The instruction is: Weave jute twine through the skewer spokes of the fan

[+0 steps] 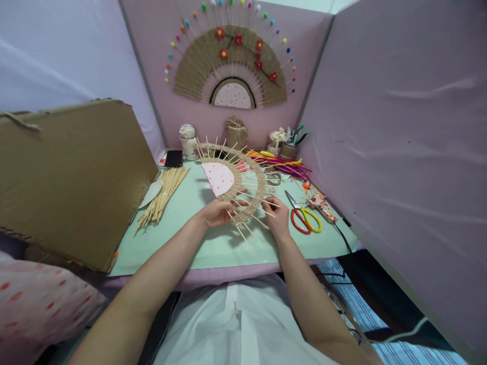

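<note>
Tilted above the table is a fan frame of thin wooden sticks, with a woven twine band (261, 177) curving across them. At its inner end sits a half-circle of white cloth with pink dots (218, 177), edged in brown twine. My left hand (217, 213) grips the frame from below, near its lower left side, with fingers partly hidden behind the sticks. Around the outer stick ends at the right, my right hand (278, 218) is closed in a pinch; what lies between its fingertips is too small to make out.
Scissors (305, 219) with red and yellow handles lie right of my right hand, beside a patterned glue gun (323, 207). A stick bundle (163, 197) and a cardboard sheet (72, 182) are left. Behind stand a jar (187, 142) and pipe cleaners (281, 163); a finished fan (198, 66) hangs above.
</note>
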Action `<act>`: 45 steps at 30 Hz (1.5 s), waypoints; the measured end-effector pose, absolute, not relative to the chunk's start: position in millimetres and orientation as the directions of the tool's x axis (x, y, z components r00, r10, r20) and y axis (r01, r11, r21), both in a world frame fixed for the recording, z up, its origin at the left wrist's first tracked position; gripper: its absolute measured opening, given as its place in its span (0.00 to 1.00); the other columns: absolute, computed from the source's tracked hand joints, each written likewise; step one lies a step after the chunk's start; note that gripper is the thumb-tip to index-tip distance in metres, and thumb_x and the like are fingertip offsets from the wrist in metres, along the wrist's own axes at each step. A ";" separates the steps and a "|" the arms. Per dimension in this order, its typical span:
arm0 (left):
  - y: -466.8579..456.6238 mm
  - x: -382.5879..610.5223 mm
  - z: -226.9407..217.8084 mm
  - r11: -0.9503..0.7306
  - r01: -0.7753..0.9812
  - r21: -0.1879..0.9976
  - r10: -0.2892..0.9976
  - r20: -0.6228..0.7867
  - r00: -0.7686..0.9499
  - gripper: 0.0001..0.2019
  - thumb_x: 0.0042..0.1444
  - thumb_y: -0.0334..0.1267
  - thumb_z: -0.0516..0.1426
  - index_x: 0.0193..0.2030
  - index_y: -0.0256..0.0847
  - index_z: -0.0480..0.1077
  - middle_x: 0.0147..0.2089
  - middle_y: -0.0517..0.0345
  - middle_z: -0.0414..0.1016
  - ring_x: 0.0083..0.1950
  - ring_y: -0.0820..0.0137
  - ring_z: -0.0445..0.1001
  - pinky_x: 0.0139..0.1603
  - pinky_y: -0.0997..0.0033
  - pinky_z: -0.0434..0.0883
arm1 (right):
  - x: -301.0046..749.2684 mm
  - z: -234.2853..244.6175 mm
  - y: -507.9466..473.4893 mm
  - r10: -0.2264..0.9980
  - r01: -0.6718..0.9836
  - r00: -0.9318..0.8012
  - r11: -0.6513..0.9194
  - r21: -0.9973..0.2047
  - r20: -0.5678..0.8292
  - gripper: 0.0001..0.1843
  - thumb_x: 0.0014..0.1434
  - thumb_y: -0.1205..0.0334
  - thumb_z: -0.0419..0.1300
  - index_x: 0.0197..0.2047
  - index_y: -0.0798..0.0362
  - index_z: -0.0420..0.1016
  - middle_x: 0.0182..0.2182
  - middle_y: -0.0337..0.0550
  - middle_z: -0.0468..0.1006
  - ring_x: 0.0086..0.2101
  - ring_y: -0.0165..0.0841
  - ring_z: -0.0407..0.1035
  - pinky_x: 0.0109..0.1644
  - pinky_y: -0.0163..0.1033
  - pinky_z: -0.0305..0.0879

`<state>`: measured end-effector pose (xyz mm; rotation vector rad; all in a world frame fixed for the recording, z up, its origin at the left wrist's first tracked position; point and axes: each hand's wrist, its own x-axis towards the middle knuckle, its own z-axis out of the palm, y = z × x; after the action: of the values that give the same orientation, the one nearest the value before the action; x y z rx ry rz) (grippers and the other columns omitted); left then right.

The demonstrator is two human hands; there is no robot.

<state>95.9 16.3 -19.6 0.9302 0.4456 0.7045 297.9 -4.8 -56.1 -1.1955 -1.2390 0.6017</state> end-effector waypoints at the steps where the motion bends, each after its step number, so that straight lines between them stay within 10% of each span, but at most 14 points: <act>1: 15.7 96.8 -20.0 0.398 -0.362 0.843 0.714 -0.037 0.700 0.38 0.42 0.19 0.52 0.62 0.44 0.58 0.50 0.48 0.74 0.44 0.59 0.77 0.46 0.51 0.73 | 298.0 -56.1 -4.9 0.875 0.235 0.282 0.334 -0.913 0.392 0.15 0.50 0.50 0.60 0.25 0.54 0.70 0.20 0.36 0.67 0.22 0.28 0.57 0.27 0.34 0.55; 32: 21.1 82.9 -16.3 0.306 -0.383 0.872 0.687 0.077 0.723 0.39 0.40 0.19 0.51 0.62 0.47 0.56 0.57 0.46 0.69 0.50 0.50 0.74 0.45 0.45 0.72 | 304.7 -59.8 -2.8 0.691 0.498 0.378 0.408 -0.765 0.616 0.14 0.54 0.51 0.59 0.28 0.54 0.68 0.25 0.39 0.69 0.27 0.30 0.61 0.33 0.36 0.59; 45: 21.7 64.0 -7.2 0.259 -0.244 0.935 0.656 0.015 0.754 0.40 0.40 0.21 0.53 0.63 0.46 0.55 0.60 0.43 0.66 0.47 0.54 0.75 0.42 0.57 0.73 | 314.6 -62.0 6.4 0.944 -0.207 0.250 0.268 -0.941 0.214 0.11 0.48 0.54 0.63 0.28 0.53 0.69 0.21 0.34 0.66 0.23 0.25 0.57 0.29 0.33 0.55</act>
<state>64.0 21.7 -7.2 1.1581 0.4185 0.6346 314.6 6.4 -62.0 -0.9564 -0.9811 0.9736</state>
